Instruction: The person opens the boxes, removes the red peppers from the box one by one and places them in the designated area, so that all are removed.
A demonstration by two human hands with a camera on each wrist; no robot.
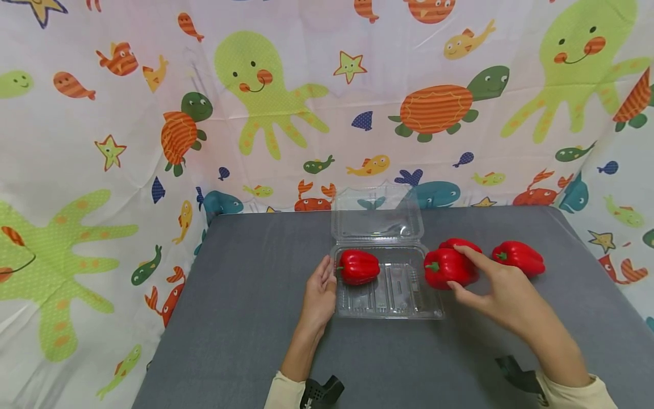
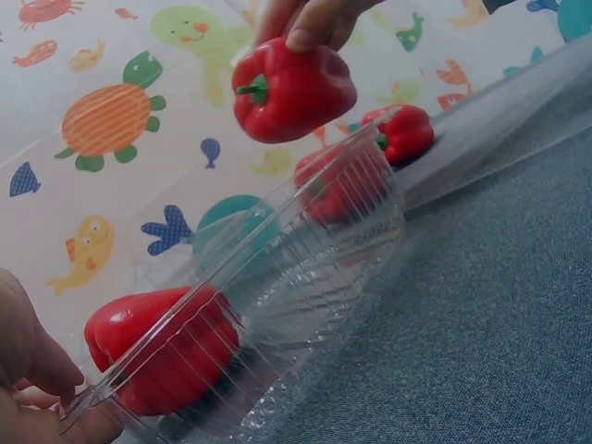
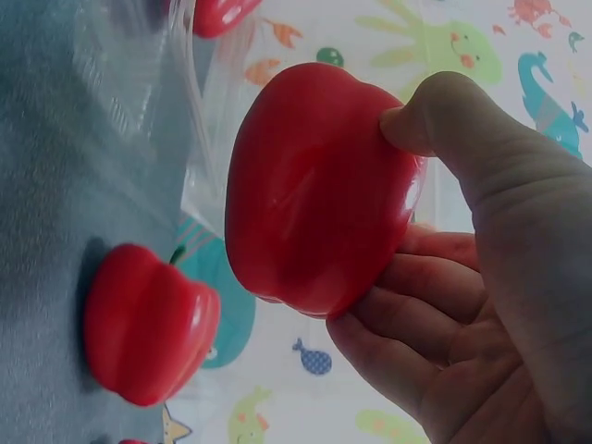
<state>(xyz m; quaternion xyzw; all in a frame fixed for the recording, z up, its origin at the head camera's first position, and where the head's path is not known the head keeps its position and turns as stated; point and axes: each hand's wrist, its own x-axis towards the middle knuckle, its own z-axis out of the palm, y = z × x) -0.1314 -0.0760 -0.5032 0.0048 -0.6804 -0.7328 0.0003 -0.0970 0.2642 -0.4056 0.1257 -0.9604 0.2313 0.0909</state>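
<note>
A clear plastic clamshell container [image 1: 390,313] lies on the table with its lid [image 1: 377,222] raised at the back. One red bell pepper [image 1: 360,267] sits in its left part. My left hand [image 1: 320,295] is at the container's left side, and the left wrist view shows thumb and fingers pinching the rim. Just past the container's right edge, my right hand [image 1: 511,298] grips another red bell pepper [image 3: 314,190] between thumb and fingers. The left wrist view shows this pepper raised above the container wall, green stem toward the container.
Behind the held pepper, a further red bell pepper [image 1: 462,244] is partly hidden. One more red bell pepper [image 1: 521,258] rests farther right. Grey cloth covers the table [image 1: 245,318]. A curtain [image 1: 317,102] printed with sea animals hangs along the back and sides.
</note>
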